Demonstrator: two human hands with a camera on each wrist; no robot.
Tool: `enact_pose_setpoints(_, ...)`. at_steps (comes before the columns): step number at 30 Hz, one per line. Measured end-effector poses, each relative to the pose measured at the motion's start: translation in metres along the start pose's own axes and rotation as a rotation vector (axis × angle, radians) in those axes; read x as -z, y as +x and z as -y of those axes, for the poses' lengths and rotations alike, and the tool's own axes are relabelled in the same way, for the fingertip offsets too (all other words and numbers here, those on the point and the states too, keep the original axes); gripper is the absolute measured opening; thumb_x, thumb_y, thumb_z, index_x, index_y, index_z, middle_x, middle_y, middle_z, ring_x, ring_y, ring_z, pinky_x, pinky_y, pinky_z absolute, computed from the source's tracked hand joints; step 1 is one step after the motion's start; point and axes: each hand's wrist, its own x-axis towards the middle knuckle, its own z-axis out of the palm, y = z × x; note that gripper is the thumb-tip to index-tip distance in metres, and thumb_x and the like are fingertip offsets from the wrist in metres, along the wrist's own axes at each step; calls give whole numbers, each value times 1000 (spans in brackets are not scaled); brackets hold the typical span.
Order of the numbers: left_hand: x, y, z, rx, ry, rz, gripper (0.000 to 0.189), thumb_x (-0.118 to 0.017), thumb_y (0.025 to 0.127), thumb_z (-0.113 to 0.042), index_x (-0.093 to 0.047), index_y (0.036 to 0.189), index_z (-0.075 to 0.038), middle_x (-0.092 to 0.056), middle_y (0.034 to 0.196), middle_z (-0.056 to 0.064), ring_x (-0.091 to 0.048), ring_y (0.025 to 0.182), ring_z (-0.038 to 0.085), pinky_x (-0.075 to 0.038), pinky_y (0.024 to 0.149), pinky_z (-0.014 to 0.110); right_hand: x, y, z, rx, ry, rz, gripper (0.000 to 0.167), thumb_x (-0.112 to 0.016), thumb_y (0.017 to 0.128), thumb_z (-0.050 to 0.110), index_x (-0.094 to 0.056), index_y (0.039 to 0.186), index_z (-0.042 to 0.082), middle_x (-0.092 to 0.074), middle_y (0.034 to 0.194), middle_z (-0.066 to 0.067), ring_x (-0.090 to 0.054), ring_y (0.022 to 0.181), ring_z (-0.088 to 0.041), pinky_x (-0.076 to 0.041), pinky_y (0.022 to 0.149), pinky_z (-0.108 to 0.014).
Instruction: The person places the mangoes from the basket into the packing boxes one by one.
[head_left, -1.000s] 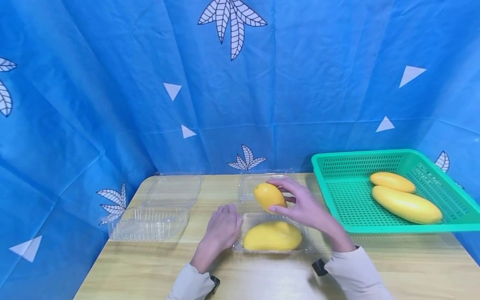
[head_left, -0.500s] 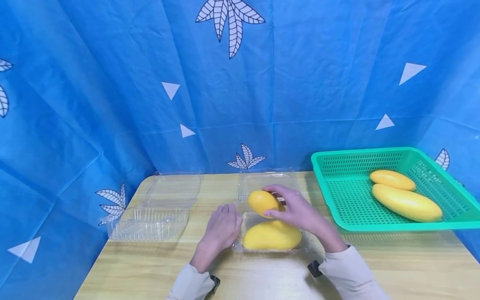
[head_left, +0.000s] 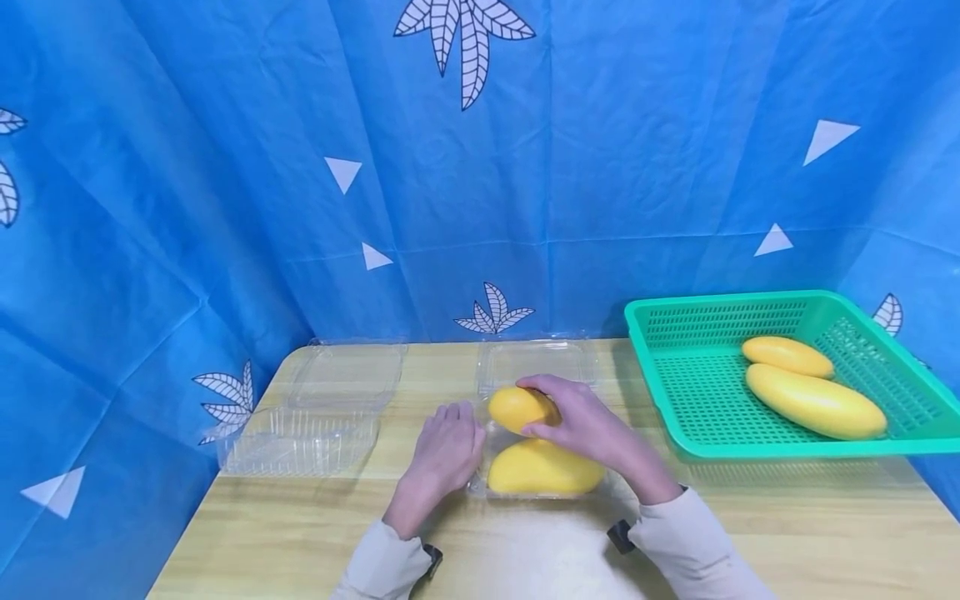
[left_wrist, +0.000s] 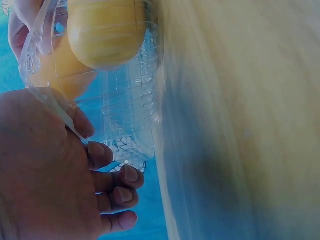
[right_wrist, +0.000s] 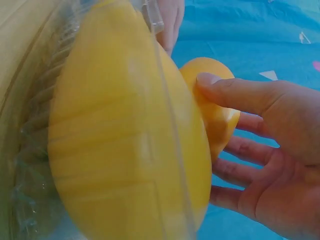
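Observation:
A clear plastic clamshell box (head_left: 540,363) stands with its lid folded back, and a large yellow mango (head_left: 543,469) lies along the near side of its base. My left hand (head_left: 444,450) is at the box's left edge; in the left wrist view the rim passes between thumb and index finger, the other fingers loosely bent. My right hand (head_left: 588,423) grips a smaller orange-yellow mango (head_left: 517,408) over the far part of the base, behind the large one. In the right wrist view, the thumb presses this held mango (right_wrist: 220,120) against the fingers.
A second clear clamshell box (head_left: 296,446) stands with its lid back at the left. On the right a green basket (head_left: 660,417) holds two yellow mangoes (head_left: 817,402). Blue patterned cloth (head_left: 480,192) hangs behind the wooden table (head_left: 525,550).
My right hand has moved left and down with the smaller mango, bringing it lower over the box. My left hand has stayed at the box's left edge.

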Motion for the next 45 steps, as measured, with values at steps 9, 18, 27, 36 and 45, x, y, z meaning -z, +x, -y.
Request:
enact_pose_setpoints(9, 1, 3, -1, 23, 32, 51, 23, -37, 103, -25, -44, 91, -7, -41, 81, 6, -39, 75, 23, -38, 70, 36, -2, 8, 2, 51, -101, 49, 57, -85, 83, 20, -63, 134, 4, -66, 123, -11, -66, 109, -28, -55, 93, -42)
enact_pose_setpoints(18, 1, 2, -1, 27, 52, 36, 24, -36, 104, -25, -44, 89, -8, -41, 79, 6, -39, 74, 23, -38, 69, 36, -9, 19, 4, -2, -121, 157, 52, -84, 84, 14, -65, 130, 3, -67, 125, -13, -66, 110, -29, -56, 89, -39)
enact_pose_setpoints(27, 1, 2, -1, 12, 67, 18, 23, -40, 104, -24, -44, 89, -7, -41, 80, 5, -40, 74, 23, -38, 67, 36, -13, 25, 10, 11, -169, 184, 51, -87, 80, 10, -68, 126, 4, -66, 121, -13, -63, 109, -28, -55, 93, -41)
enact_pose_setpoints(36, 1, 1, 1, 11, 71, 23, 23, -41, 104, -25, -45, 89, -7, -41, 79, 5, -41, 74, 23, -39, 67, 36, -19, 30, 11, 20, -222, 200, 49, -88, 79, 12, -71, 124, 6, -61, 112, -8, -59, 99, -20, -55, 87, -34)
enact_pose_setpoints(45, 2, 1, 4, 18, 73, 35, 24, -39, 104, -25, -45, 91, -6, -41, 81, 6, -41, 76, 24, -39, 68, 36, -23, 30, 9, 62, -273, 205, 49, -88, 80, 17, -71, 124, 5, -61, 109, -5, -56, 96, -18, -54, 85, -33)
